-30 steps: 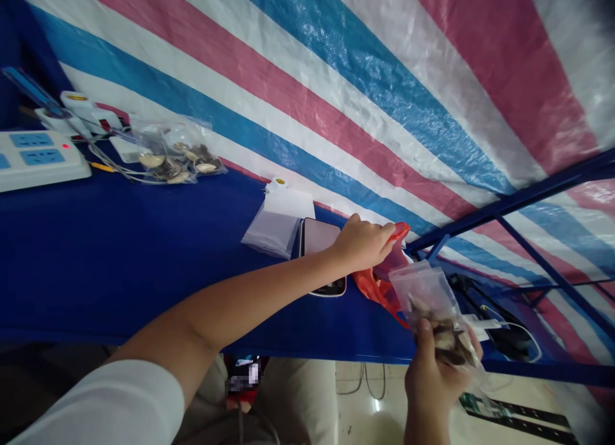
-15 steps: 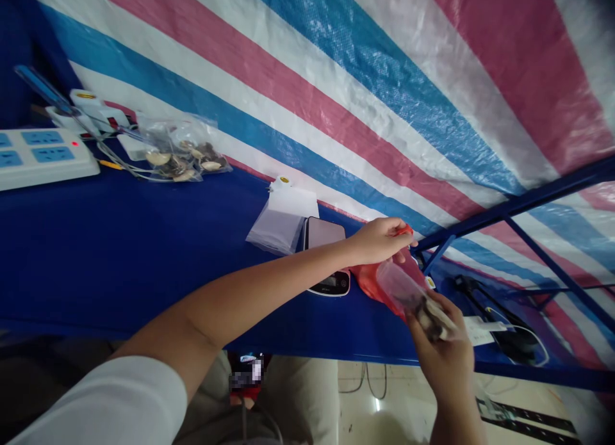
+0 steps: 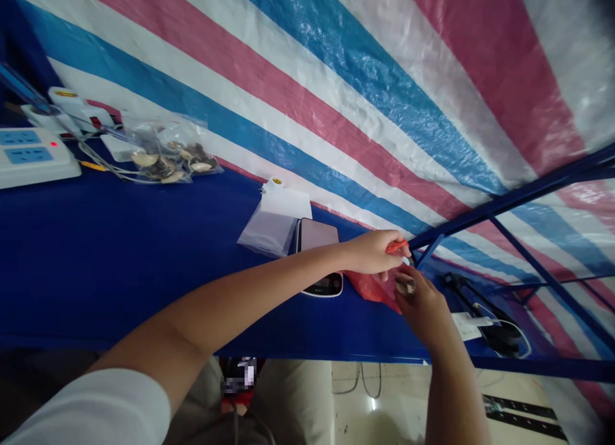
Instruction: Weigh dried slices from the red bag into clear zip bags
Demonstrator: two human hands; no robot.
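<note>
My left hand (image 3: 377, 253) is closed on the gathered rim of a red plastic bag (image 3: 372, 286) on the blue table, just right of a kitchen scale (image 3: 319, 234). Between the fingers of my right hand (image 3: 425, 307) is a small clear bag of dried mushroom slices (image 3: 405, 285), at the red bag's mouth. Most of the clear bag is hidden by my fingers and the red plastic, so I cannot tell how far inside it reaches. My left forearm crosses over the middle of the scale.
Empty clear bags (image 3: 269, 230) and white paper (image 3: 287, 203) lie left of the scale. Filled mushroom bags (image 3: 168, 160) sit near a power strip (image 3: 33, 153) and cables. A blue metal frame (image 3: 485, 211) and a black corded object (image 3: 500, 333) are at the right.
My right hand has moved up and left, bringing the clear mushroom bag from in front of the red bag to its mouth. My left hand keeps its hold, slightly lower.
</note>
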